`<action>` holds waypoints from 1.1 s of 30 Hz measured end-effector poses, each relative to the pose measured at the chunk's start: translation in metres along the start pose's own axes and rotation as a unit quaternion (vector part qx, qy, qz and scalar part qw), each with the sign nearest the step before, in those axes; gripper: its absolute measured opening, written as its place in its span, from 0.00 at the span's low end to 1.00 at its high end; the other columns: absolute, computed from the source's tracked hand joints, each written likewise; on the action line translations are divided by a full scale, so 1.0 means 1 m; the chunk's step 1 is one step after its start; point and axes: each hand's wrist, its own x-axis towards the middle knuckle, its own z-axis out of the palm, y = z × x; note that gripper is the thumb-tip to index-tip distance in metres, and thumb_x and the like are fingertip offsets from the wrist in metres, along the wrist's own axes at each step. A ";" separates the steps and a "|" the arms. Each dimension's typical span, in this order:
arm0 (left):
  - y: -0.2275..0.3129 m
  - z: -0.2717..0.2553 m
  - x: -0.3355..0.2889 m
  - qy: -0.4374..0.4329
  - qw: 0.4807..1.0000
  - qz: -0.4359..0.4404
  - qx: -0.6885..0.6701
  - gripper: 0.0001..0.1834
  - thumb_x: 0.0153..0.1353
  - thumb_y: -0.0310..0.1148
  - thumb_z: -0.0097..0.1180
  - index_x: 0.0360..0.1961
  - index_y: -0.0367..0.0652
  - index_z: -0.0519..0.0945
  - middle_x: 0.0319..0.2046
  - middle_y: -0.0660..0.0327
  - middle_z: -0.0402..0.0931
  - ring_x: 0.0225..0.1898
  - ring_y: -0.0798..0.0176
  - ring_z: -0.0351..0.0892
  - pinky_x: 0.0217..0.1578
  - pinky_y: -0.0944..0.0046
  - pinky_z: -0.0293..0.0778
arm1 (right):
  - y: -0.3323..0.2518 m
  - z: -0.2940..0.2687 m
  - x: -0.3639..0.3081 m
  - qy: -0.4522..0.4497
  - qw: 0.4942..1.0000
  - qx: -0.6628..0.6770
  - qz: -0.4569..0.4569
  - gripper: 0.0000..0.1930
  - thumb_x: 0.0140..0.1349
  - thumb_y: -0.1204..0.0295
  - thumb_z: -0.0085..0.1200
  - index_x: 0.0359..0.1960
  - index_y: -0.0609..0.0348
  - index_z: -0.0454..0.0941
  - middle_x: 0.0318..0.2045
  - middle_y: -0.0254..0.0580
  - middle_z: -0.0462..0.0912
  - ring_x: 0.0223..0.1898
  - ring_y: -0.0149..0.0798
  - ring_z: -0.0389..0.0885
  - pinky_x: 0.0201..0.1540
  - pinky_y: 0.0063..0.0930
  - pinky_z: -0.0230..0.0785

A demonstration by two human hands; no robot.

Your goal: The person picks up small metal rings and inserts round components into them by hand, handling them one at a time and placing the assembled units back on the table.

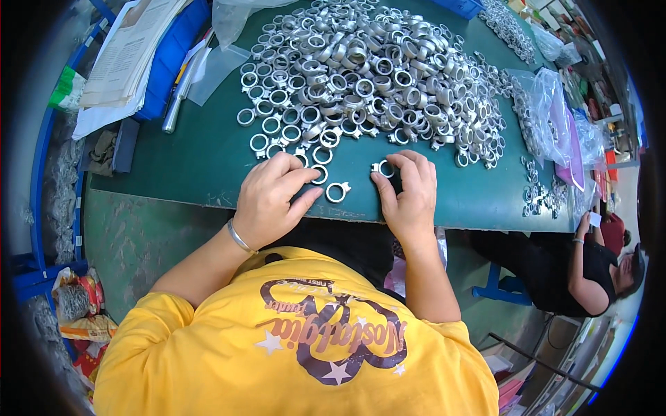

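My right hand (411, 194) pinches a small silver metal ring (375, 167) with a lug on its side, between thumb and forefinger at the table's near side. My left hand (269, 197) is bent over the table with thumb and forefinger apart. Its forefinger tip meets the edge of another metal ring (323, 174); I see no grip on it. Between the hands a loose lugged ring (337, 192) lies flat. Beyond them a large heap of similar metal rings (374, 76) spreads over the green table (215, 149).
At the left, a blue bin (170, 59) stands with papers (118, 76) against it, near a metal-handled tool (177, 97). Smaller parts (541, 197) and plastic bags (555, 125) lie at the right. Another person (590, 270) sits beyond the table's right end.
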 end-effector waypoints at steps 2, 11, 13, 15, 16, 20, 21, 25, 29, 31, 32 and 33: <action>0.000 0.000 0.000 0.001 1.000 0.004 -0.002 0.16 0.41 0.32 0.67 0.33 0.40 0.80 0.28 0.59 0.70 0.28 0.58 0.71 0.29 0.64 0.67 | 0.000 0.001 -0.004 -0.008 0.997 0.062 0.041 0.16 0.45 0.77 0.61 0.38 0.62 0.73 0.33 0.45 0.74 0.32 0.44 0.73 0.35 0.33 0.67; 0.010 0.008 0.010 -0.030 0.999 -0.022 0.037 0.17 0.43 0.33 0.65 0.37 0.45 0.80 0.28 0.62 0.69 0.29 0.59 0.71 0.33 0.62 0.66 | -0.003 0.004 -0.009 0.020 0.968 0.200 0.152 0.23 0.41 0.81 0.64 0.42 0.61 0.70 0.31 0.40 0.75 0.26 0.33 0.71 0.29 0.23 0.66; 0.011 0.010 0.011 -0.025 0.998 -0.045 0.047 0.15 0.44 0.32 0.64 0.36 0.45 0.80 0.27 0.62 0.69 0.29 0.59 0.71 0.32 0.62 0.65 | -0.005 0.002 -0.009 0.051 0.953 0.237 0.182 0.21 0.40 0.80 0.65 0.39 0.61 0.72 0.30 0.39 0.76 0.26 0.33 0.71 0.28 0.22 0.66; 0.010 0.009 0.010 -0.006 0.999 -0.023 0.034 0.13 0.45 0.30 0.63 0.35 0.44 0.79 0.27 0.62 0.70 0.28 0.59 0.71 0.31 0.62 0.65 | -0.001 0.001 -0.009 0.035 0.968 0.200 0.150 0.20 0.40 0.79 0.65 0.38 0.61 0.73 0.30 0.39 0.77 0.27 0.33 0.72 0.29 0.23 0.66; 0.009 0.009 0.010 -0.005 0.999 -0.027 0.030 0.13 0.45 0.30 0.63 0.35 0.44 0.79 0.27 0.62 0.70 0.28 0.59 0.71 0.31 0.62 0.65 | 0.000 0.001 -0.010 0.025 0.979 0.165 0.120 0.18 0.40 0.79 0.66 0.36 0.61 0.74 0.30 0.39 0.77 0.28 0.34 0.72 0.29 0.24 0.66; 0.007 0.008 0.009 0.000 1.000 -0.028 0.001 0.13 0.44 0.29 0.63 0.34 0.43 0.79 0.27 0.62 0.70 0.29 0.59 0.71 0.31 0.62 0.64 | 0.005 0.002 -0.003 -0.009 0.990 0.138 0.007 0.12 0.43 0.77 0.65 0.30 0.60 0.76 0.31 0.43 0.78 0.30 0.42 0.73 0.34 0.31 0.66; 0.007 0.007 0.008 -0.007 1.000 -0.026 0.007 0.13 0.44 0.29 0.63 0.34 0.43 0.79 0.28 0.61 0.70 0.29 0.59 0.71 0.32 0.62 0.64 | 0.009 0.005 -0.004 0.035 0.992 0.122 0.022 0.09 0.45 0.77 0.63 0.29 0.61 0.76 0.31 0.44 0.78 0.31 0.43 0.73 0.35 0.32 0.66; 0.007 0.005 0.010 -0.011 1.000 -0.014 -0.003 0.13 0.44 0.29 0.62 0.34 0.43 0.79 0.27 0.61 0.70 0.29 0.59 0.71 0.31 0.62 0.64 | 0.014 0.008 0.007 0.049 0.991 0.030 0.117 0.11 0.51 0.77 0.56 0.37 0.61 0.75 0.37 0.50 0.73 0.39 0.50 0.70 0.43 0.37 0.64; 0.005 0.003 0.011 -0.012 1.000 -0.018 -0.009 0.12 0.44 0.29 0.62 0.34 0.44 0.79 0.27 0.61 0.69 0.28 0.58 0.71 0.31 0.62 0.64 | 0.015 0.015 0.019 0.039 0.989 -0.036 0.135 0.14 0.51 0.75 0.57 0.40 0.61 0.73 0.40 0.51 0.71 0.41 0.52 0.69 0.44 0.40 0.62; 0.005 0.002 0.009 -0.015 1.000 -0.024 -0.014 0.12 0.44 0.29 0.62 0.34 0.44 0.79 0.27 0.62 0.70 0.29 0.58 0.71 0.32 0.61 0.64 | 0.012 0.014 0.019 0.033 0.990 -0.054 0.126 0.14 0.49 0.73 0.59 0.38 0.61 0.73 0.40 0.52 0.71 0.41 0.52 0.69 0.45 0.40 0.62; 0.004 0.002 0.009 -0.011 1.000 -0.018 -0.023 0.12 0.44 0.29 0.61 0.34 0.44 0.79 0.27 0.62 0.70 0.29 0.58 0.71 0.32 0.61 0.64 | 0.014 0.013 0.018 0.046 0.990 -0.051 0.124 0.12 0.47 0.72 0.61 0.33 0.61 0.73 0.39 0.51 0.71 0.41 0.51 0.69 0.44 0.40 0.63; 0.003 0.002 0.010 -0.006 0.999 -0.013 -0.032 0.12 0.44 0.29 0.61 0.34 0.44 0.79 0.28 0.62 0.70 0.29 0.58 0.71 0.32 0.61 0.64 | 0.015 0.013 0.017 0.044 0.990 -0.027 0.131 0.10 0.46 0.73 0.63 0.26 0.61 0.73 0.38 0.49 0.73 0.39 0.50 0.70 0.43 0.39 0.63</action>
